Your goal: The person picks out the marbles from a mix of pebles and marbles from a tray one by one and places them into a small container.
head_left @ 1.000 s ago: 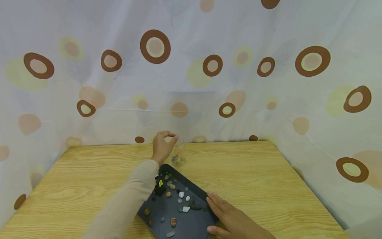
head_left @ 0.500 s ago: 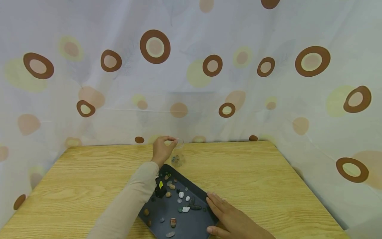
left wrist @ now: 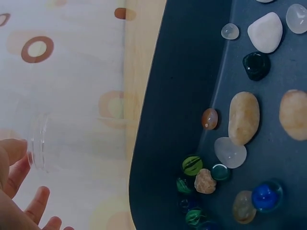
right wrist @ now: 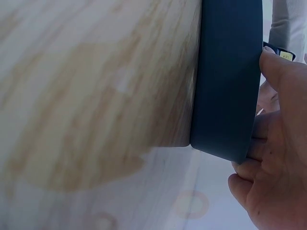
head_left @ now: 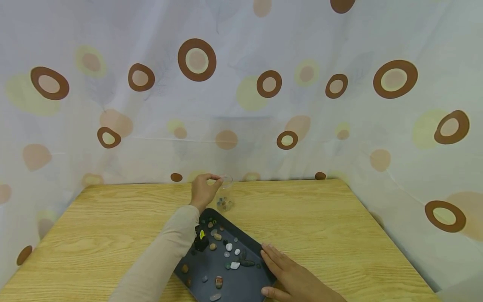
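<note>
A clear jar [head_left: 225,197] with several small marbles at its bottom stands on the table behind the tray. My left hand [head_left: 204,191] is at the jar's mouth, thumb and index finger pinching at its rim; whether a small thing is also between the fingertips cannot be seen. In the left wrist view the clear jar [left wrist: 72,141] appears sideways, with the fingers of my left hand [left wrist: 17,187] at its lip. My right hand [head_left: 288,274] holds the right corner of the dark tray [head_left: 245,287]. The right wrist view shows my right hand [right wrist: 280,158] along the wall of the tray [right wrist: 228,81].
Spread over the tray are white stones [head_left: 235,265], tan stones [left wrist: 243,117], a striped reddish stone [head_left: 219,282], green marbles [left wrist: 192,165] and a blue marble [left wrist: 266,197]. A patterned curtain [head_left: 241,105] hangs behind the wooden table [head_left: 320,218].
My left hand has come down from just above the jar to its rim. The marbles inside the jar look shifted. My right hand and the tray have stayed in place.
</note>
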Available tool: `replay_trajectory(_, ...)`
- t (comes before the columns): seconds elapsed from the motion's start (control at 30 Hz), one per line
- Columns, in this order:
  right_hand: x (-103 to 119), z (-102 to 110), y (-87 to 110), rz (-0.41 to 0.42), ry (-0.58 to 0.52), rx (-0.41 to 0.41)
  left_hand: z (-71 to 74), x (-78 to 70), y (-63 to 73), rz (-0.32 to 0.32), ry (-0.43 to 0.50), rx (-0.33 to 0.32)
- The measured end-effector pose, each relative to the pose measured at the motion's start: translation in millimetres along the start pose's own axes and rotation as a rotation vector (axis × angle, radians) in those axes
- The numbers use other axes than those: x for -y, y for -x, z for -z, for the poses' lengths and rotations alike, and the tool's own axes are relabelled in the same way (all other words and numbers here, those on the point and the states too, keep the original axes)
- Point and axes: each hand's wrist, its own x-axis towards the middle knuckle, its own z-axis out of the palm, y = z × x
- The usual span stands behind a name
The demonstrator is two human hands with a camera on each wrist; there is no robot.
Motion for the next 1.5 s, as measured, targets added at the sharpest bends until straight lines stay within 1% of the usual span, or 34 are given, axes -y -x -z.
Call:
replay_trajectory(0.1,-0.3,-0.7,0.3,0.014,0.011,-0.009,1.5,-0.1,0.5,-0.008,-0.005,0.011)
replay_trajectory(0.17,-0.1,-0.6,0.2,0.014,0.01,-0.009,5.0,-1.4,1.3,-0.011,-0.005,0.032)
replay_trajectory(0.27,0.3,-0.2,-0.3,0.011,0.005,-0.003,13.9,-3.7,1.3,-0.02,-0.021,0.086)
replay_trajectory(0.37,0.3,0.0,-0.2,0.004,-0.002,0.001,25.3,-5.3,-0.1,-0.042,-0.056,0.153)
replay_trajectory(0.43,-0.1,-0.6,0.0,0.004,-0.001,-0.001,32.7,-4.7,-0.1,-0.07,-0.095,0.188)
replay_trajectory(0.53,-0.3,-1.2,0.1,0.003,-0.005,-0.002,43.3,-1.9,4.1,-0.124,-0.151,0.246)
replay_trajectory(0.7,-0.4,-1.1,0.2,0.002,-0.01,0.002,55.9,5.4,19.6,-0.239,-0.228,0.327)
replay_trajectory(0.83,-0.3,-1.2,0.5,-0.005,-0.013,0.009,61.1,11.7,37.3,-0.301,-0.308,0.379)
replay_trajectory(0.9,-0.3,-1.5,0.8,-0.009,-0.012,0.008,62.9,15.1,47.0,-0.319,-0.351,0.401)
replay_trajectory(1.0,-0.2,-2.0,1.4,-0.01,-0.007,0.004,65.9,18.4,62.3,-0.313,-0.401,0.437)
replay_trajectory(1.13,-0.6,-2.1,2.1,-0.001,0.003,-0.005,67.5,24.3,78.4,-0.335,-0.481,0.456)
replay_trajectory(1.2,-0.7,-2.0,2.4,0.005,0.007,-0.011,67.2,28.4,83.4,-0.362,-0.514,0.451)
replay_trajectory(1.37,-0.8,-1.8,2.4,0.011,0.004,-0.02,64.9,37.4,90.0,-0.418,-0.539,0.429)
replay_trajectory(1.5,-0.7,-2.1,2.2,0.022,0.003,-0.024,62.8,42.1,93.8,-0.429,-0.55,0.426)
